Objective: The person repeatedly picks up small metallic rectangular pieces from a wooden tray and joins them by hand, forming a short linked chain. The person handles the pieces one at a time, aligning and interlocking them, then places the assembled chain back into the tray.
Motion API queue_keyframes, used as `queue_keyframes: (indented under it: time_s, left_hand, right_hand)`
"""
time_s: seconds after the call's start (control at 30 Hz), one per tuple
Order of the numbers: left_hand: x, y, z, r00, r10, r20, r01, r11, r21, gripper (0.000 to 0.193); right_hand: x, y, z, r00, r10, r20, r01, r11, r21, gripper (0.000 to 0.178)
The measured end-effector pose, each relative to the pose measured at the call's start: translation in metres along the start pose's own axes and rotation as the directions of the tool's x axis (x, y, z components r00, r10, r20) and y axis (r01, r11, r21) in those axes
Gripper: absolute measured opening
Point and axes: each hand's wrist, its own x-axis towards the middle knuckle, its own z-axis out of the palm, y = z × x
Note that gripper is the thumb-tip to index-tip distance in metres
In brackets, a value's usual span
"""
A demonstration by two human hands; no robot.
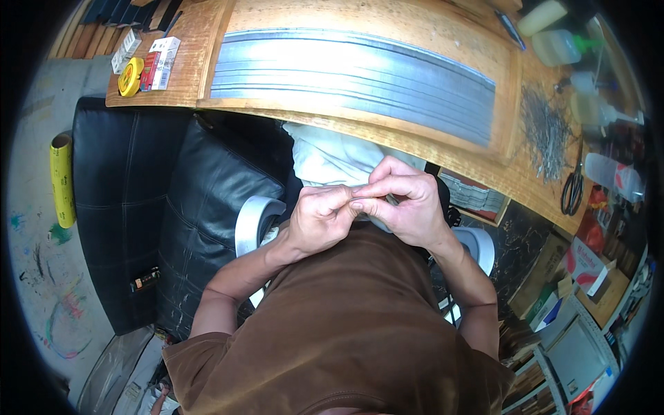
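Note:
My left hand (320, 220) and my right hand (408, 202) meet in front of my body, below the table's front edge. The fingers of both are curled, and their thumbs and fingertips pinch together at one spot. Whatever is between them is too small and covered to make out. White cloth (325, 155) lies just beyond the hands, over my lap. Past it on the wooden table is a long, shiny sheet of grooved grey metal (346, 76), touched by neither hand.
A heap of thin metal pieces (543, 131) and black-handled scissors (573, 192) lie at the table's right, near several bottles (557, 47). At the left are a yellow tape measure (130, 77) and small boxes (160, 63). A black leather sofa (124, 207) stands left of my chair's armrest (250, 225).

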Motion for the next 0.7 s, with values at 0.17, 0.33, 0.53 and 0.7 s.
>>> queue_keyframes:
  time_s: [0.17,0.33,0.53,0.7]
  left_hand:
    - [-0.001,-0.011,-0.007,0.998,0.013,0.058,-0.016,0.999,0.047,0.005]
    - [0.01,-0.012,-0.013,0.995,0.06,0.079,-0.061,0.998,0.011,0.005]
    - [0.018,0.001,-0.027,0.985,-0.018,0.17,0.029,0.998,-0.061,0.005]
    - [0.021,-0.001,-0.032,0.98,-0.018,0.197,0.035,0.996,-0.081,0.005]
  right_hand:
    - [0.001,0.0,0.003,0.999,-0.023,-0.025,0.022,1.0,-0.021,0.015]
    - [0.003,0.003,0.005,0.996,-0.07,-0.046,0.069,0.997,-0.025,0.014]
    - [0.005,-0.001,0.009,0.997,-0.042,-0.058,0.041,0.999,-0.02,0.013]
    - [0.008,-0.001,0.009,0.997,-0.042,-0.064,0.04,0.999,-0.032,0.013]
